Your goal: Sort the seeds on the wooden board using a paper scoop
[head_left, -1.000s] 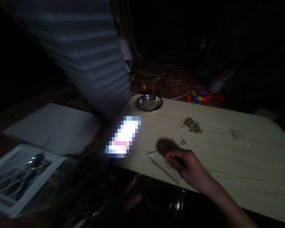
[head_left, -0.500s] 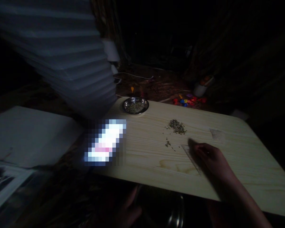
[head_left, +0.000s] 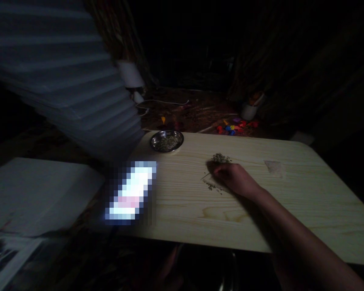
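My right hand (head_left: 235, 178) is closed in a pinch low over the table, with a thin flat card-like piece (head_left: 205, 176) showing as a narrow edge at its fingertips. Just beyond the fingers lies a pile of small seeds or grains (head_left: 220, 157), partly hidden by the hand. A few stray grains (head_left: 210, 186) lie nearer, beside the card's edge. Below the table's front edge, in deep shadow, my left hand (head_left: 170, 268) is closed at the left rim of a dark metal bowl (head_left: 235, 262).
A shiny steel dish (head_left: 166, 141) with grains stands at the table's (head_left: 182, 218) back left. A pale flat scrap (head_left: 274, 167) lies to the right. A blurred bright screen (head_left: 132, 194) is at the left edge. Colourful small items (head_left: 236, 127) lie on the floor behind.
My right hand has moved left and away from me, from the bare tabletop to the grains, carrying the card-like piece. The left hand stays by the bowl; the view has shifted slightly.
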Available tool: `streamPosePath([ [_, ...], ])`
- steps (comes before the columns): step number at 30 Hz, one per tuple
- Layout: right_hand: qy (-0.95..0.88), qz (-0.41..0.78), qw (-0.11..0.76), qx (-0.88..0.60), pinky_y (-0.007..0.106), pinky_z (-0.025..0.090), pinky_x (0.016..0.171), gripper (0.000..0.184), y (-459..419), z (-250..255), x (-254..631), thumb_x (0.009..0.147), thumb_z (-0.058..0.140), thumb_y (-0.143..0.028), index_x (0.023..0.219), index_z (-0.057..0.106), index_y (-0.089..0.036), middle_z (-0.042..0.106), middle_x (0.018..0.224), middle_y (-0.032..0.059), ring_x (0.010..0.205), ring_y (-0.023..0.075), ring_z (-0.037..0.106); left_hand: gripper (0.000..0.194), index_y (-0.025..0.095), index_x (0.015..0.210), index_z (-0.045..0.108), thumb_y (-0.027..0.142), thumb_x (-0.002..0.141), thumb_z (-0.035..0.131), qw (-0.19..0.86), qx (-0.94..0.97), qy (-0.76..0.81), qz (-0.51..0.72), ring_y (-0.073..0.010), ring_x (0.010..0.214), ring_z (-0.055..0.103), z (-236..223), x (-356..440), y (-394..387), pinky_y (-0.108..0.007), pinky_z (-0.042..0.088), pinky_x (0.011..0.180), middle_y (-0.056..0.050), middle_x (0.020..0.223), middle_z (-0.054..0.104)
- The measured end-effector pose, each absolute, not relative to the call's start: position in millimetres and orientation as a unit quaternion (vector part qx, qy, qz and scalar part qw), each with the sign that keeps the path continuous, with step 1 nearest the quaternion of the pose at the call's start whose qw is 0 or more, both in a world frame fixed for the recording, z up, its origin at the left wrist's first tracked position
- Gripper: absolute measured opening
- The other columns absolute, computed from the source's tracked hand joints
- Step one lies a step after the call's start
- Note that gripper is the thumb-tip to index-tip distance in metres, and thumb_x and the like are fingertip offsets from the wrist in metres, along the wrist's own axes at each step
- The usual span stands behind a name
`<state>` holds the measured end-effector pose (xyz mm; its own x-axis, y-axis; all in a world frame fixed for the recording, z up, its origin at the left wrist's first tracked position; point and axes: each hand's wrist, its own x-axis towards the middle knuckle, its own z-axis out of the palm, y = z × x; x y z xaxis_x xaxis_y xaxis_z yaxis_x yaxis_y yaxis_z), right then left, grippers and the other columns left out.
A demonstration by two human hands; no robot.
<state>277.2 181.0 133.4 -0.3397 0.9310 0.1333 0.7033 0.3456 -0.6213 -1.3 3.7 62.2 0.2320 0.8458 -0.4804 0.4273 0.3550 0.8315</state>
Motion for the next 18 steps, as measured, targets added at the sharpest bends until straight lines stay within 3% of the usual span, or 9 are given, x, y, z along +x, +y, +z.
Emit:
streamPosePath([
  [9, -0.852, 0.302, 0.187, -0.385, 0.027, 0.044, 0.075, 0.02, 176.3, 146.9, 261.6, 0.083, 0.053, -0.014, 0.087, 0.071, -0.022, 0.071, 0.085, -0.0005, 0.079, 0.0144, 0.064, 0.032, 0.024, 0.118, 0.056, 0.037, 0.088, 0.054, 0.585, 0.532, 0.584, 0.184, -0.0241, 0.112, 0.054, 73.3, 3.0, 4.4, -0.045, 0.044, 0.095, -0.006, 0.13, 0.053],
  [18, -0.846, 0.348, 0.164, -0.37, 0.027, 0.045, 0.073, 0.021, 159.3, 156.3, 268.1, 0.083, 0.054, -0.014, 0.086, 0.071, -0.026, 0.071, 0.083, -0.0041, 0.076, 0.0135, 0.063, 0.03, 0.025, 0.116, 0.058, 0.036, 0.088, 0.055, 0.575, 0.554, 0.579, 0.165, -0.0242, 0.116, 0.052, 62.8, 1.9, -0.6, -0.046, 0.041, 0.098, -0.006, 0.132, 0.052],
])
